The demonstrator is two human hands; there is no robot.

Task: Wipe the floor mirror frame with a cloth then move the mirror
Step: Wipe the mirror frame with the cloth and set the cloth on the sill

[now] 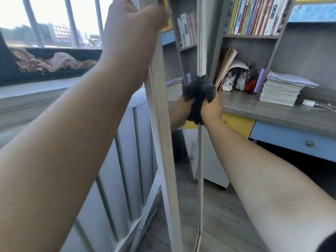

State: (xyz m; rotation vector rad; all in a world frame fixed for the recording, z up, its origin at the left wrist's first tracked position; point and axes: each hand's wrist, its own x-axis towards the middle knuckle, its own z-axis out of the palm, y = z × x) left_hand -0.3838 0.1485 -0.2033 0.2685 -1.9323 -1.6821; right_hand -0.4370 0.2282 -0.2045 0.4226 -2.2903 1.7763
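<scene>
From my head camera, my left hand [134,20] grips the mirror [185,142] high on its near edge. My right hand [211,108] squeezes the dark cloth [199,93] against the far upright frame [200,160], which runs vertically below my fingers.

The desk [272,111] with its paper stack [280,91] crowds the floor mirror's [181,142] right edge; below, open wooden floor [223,215].

Two bare forearms, left hand [134,24], right hand [211,108], dark sleeve edge [327,240]
</scene>
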